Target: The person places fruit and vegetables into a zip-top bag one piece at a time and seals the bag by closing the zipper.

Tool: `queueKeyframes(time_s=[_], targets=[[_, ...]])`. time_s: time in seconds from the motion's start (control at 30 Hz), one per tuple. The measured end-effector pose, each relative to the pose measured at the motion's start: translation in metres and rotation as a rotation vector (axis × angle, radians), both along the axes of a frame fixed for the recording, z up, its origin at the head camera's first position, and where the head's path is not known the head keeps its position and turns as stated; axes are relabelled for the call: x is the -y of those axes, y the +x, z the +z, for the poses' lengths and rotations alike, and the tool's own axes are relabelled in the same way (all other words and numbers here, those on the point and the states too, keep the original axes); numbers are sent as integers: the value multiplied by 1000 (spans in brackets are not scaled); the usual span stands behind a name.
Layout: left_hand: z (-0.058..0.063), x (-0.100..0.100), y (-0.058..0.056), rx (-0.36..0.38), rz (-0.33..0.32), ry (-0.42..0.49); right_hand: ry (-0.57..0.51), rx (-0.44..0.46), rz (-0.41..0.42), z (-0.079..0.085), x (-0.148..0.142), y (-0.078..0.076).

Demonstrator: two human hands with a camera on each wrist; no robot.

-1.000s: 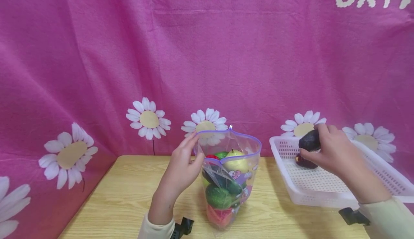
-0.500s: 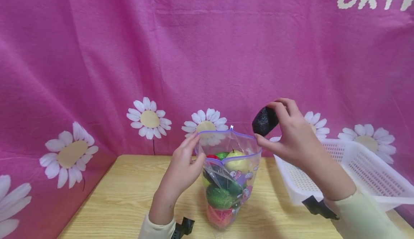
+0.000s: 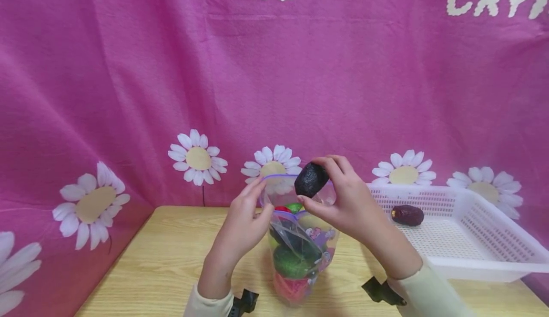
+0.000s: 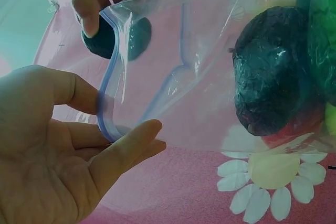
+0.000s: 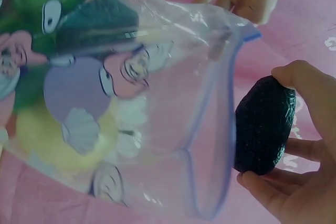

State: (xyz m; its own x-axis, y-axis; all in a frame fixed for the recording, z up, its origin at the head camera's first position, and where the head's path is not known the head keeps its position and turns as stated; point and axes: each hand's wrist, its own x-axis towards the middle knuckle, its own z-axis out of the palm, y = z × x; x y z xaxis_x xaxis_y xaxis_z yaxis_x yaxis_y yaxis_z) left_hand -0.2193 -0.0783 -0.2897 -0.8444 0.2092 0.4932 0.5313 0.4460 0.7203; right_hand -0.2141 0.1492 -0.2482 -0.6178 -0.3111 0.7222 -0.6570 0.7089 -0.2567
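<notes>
A clear zip bag [image 3: 296,260] with a purple rim and cartoon prints stands upright on the table, its mouth open. Green, red and yellow fruit show inside, with a dark avocado [image 4: 270,69] among them in the left wrist view. My left hand [image 3: 242,221] holds the left side of the bag's rim between thumb and fingers. Over the mouth, my right hand [image 3: 349,200] grips a black, rough-skinned avocado [image 3: 311,179] by its ends with thumb and fingertips. From the right wrist view, this avocado [image 5: 265,125] is right at the purple rim; whether they touch I cannot tell.
To the right is a white perforated plastic basket [image 3: 484,262]. One dark purple-brown oval fruit [image 3: 407,215] with a yellowish end lies in it. The wooden table [image 3: 171,260] backs onto a pink cloth [image 3: 274,78] printed with daisies.
My right hand has lifted the avocado out of the basket and carried it left to over the bag's mouth. My left hand has stayed at the rim.
</notes>
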Motion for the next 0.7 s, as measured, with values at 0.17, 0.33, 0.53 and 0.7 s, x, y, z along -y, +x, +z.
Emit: queueKeyframes(time_s=[0.17, 0.33, 0.53, 0.7], targets=[[1, 1, 0, -2, 3, -6, -13, 14, 20, -7, 5, -5], [1, 0, 0, -4, 7, -11, 20, 17, 44, -14, 8, -10], [1, -1, 0, -32, 5, -6, 61, -6, 45, -19, 6, -13], [0, 0, 0, -47, 21, -9, 69, -42, 35, -22, 4, -13]])
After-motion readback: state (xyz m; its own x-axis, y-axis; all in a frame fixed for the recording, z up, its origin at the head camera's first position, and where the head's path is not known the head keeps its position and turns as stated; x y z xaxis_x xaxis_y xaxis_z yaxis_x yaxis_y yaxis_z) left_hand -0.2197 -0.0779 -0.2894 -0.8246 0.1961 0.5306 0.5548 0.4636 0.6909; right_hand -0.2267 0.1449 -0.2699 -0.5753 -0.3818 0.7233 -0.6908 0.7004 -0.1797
